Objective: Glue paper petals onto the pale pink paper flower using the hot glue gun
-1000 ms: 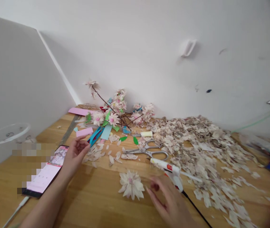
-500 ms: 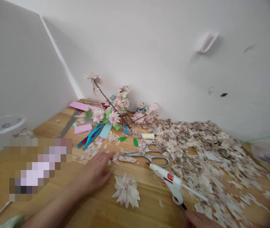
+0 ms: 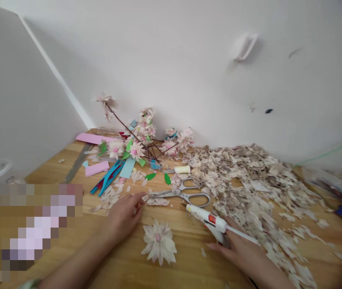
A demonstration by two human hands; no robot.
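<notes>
My left hand (image 3: 126, 213) is at the edge of a small scatter of pale dried petals, its fingers curled. A petal (image 3: 145, 198) shows at its fingertips. On the right, my right hand (image 3: 234, 249) is closed round the handle of a white hot glue gun (image 3: 205, 216), whose nozzle points left and away from me. A glue stick (image 3: 243, 235) sticks out of its back end. Between my hands a flower (image 3: 159, 243) of pale pointed petals with a pinkish centre lies on the wooden table (image 3: 119, 269). Silver scissors (image 3: 184, 194) lie just beyond, handles to the right.
A large heap of dried petals (image 3: 249, 172) spreads along the right. At the back stand finished flowers (image 3: 145, 132) on brown stems. Blue strips (image 3: 107, 176), pink paper (image 3: 97, 168), green leaves (image 3: 150, 176) and a cream-handled tool (image 3: 182, 169) lie near them. A pixelated area covers the left.
My right hand has moved forward from behind the glue gun and closed round its handle. My left fingers have drawn in at the petal. The view has shifted a little to the right.
</notes>
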